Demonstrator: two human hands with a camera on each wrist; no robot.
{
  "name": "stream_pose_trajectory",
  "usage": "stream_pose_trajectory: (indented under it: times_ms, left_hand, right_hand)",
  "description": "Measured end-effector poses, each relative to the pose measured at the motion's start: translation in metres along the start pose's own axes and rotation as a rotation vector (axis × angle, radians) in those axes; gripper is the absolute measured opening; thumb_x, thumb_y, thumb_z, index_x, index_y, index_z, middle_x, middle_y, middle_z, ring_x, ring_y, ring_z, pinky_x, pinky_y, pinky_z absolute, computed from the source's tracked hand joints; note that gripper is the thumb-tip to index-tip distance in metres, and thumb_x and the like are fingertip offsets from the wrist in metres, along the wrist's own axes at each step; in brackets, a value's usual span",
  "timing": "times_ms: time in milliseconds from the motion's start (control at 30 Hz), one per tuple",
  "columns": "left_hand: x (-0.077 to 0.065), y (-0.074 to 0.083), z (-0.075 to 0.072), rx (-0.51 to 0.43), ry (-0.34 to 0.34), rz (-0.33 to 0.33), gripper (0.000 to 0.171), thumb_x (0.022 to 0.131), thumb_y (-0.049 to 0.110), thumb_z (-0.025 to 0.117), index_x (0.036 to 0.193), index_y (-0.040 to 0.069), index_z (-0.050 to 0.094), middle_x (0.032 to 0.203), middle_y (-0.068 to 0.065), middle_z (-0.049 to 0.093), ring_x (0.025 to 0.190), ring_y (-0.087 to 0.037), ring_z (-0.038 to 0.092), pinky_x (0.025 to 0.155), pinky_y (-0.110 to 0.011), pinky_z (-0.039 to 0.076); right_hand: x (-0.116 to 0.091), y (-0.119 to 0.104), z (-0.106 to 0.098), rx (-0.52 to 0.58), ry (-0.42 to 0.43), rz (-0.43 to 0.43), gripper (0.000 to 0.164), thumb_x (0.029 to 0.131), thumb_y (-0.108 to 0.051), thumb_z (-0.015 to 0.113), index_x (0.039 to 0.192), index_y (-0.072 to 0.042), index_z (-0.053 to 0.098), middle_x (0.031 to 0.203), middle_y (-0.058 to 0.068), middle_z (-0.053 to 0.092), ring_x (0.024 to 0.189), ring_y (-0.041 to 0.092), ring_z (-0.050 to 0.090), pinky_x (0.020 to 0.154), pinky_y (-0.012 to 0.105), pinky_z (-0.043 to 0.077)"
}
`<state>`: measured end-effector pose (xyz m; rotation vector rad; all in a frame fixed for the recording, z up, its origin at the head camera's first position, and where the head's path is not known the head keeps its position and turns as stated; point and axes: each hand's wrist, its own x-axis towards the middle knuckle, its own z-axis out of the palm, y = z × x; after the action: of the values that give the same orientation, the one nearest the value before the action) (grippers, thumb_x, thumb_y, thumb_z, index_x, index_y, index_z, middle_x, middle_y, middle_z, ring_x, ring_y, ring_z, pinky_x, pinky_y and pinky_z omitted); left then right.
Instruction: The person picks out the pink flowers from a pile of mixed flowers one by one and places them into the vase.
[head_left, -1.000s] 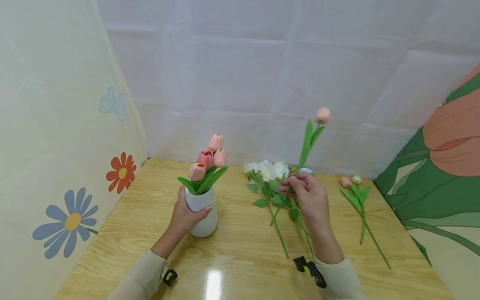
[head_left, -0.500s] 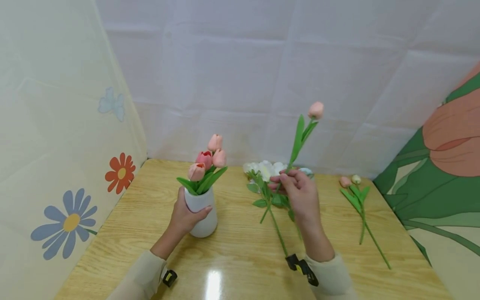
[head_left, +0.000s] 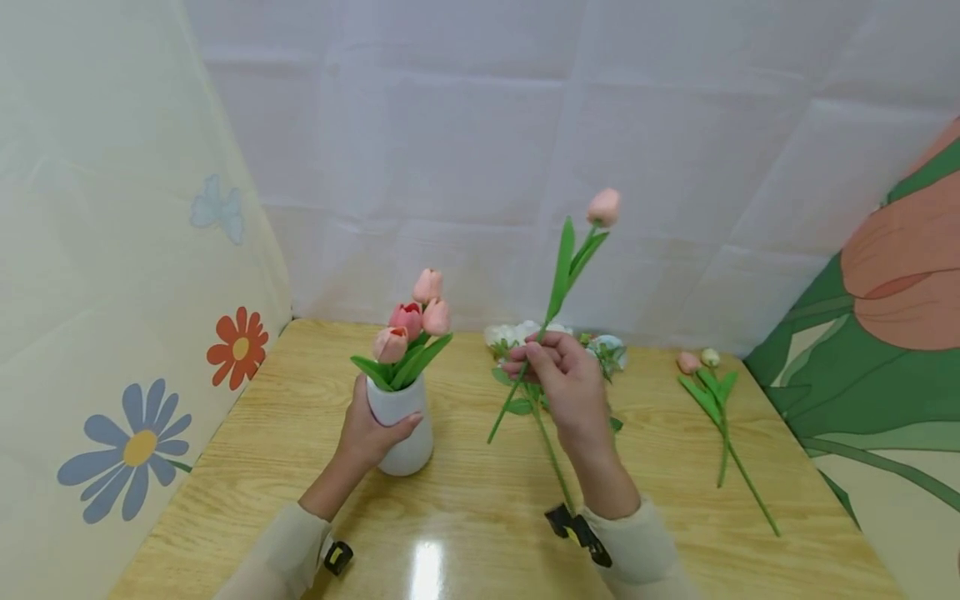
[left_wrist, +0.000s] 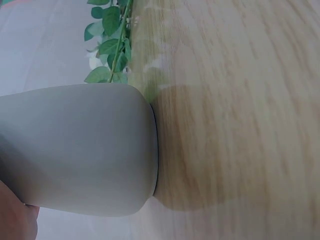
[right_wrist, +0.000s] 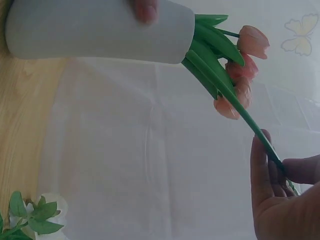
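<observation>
My left hand (head_left: 373, 429) grips a white vase (head_left: 406, 433) round its side as it stands upright on the table. In the vase are several tulips (head_left: 406, 320), pale pink and deeper pink, with green leaves at the rim. My right hand (head_left: 567, 385) pinches a single pale pink tulip (head_left: 603, 207) by its green stem, thumb against fingers. That tulip leans with its bloom up and to the right, its stem end pointing down left towards the vase. In the right wrist view the held stem (right_wrist: 235, 102) overlaps the vase's rim and leaves.
White flowers (head_left: 517, 333) and a pale blue flower (head_left: 609, 348) with leafy stems lie at the back middle of the wooden table (head_left: 315, 367), partly behind my right hand. Two tulips (head_left: 712, 400), one pink and one whitish, lie at the right. A white cloth backdrop (head_left: 420, 150) hangs behind.
My right hand has moved left towards the vase with the pink tulip, whose bloom has also risen slightly. The pale blue flower shows more now. My left hand and the vase stay put.
</observation>
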<state>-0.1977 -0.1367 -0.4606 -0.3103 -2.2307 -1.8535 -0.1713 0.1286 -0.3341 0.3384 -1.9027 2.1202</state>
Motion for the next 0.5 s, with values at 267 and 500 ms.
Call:
stream_pose_trajectory:
  times_ms: [267,500]
  left_hand:
    - [0.000,-0.001,0.000,-0.013,-0.003,0.017,0.086,0.079,0.009,0.085,0.145,0.007,0.030,0.132,-0.017,0.055,0.116,-0.033,0.056,0.099,-0.056,0.046]
    - [-0.001,0.000,0.000,-0.007,-0.003,0.007,0.085,0.078,0.010,0.086,0.143,0.007,0.031,0.131,-0.017,0.056,0.115,-0.033,0.056,0.099,-0.056,0.046]
  right_hand:
    - [-0.002,-0.003,0.018,0.011,-0.021,-0.070,0.012,0.101,0.000,0.055,0.109,0.010,0.058,0.093,0.018,0.074,0.078,0.018,0.074,0.077,0.040,0.060]
    - [-0.002,-0.008,0.033,0.048,-0.019,-0.114,0.012,0.101,0.000,0.056,0.108,0.009,0.059,0.093,0.015,0.075,0.079,0.019,0.074,0.078,0.041,0.060]
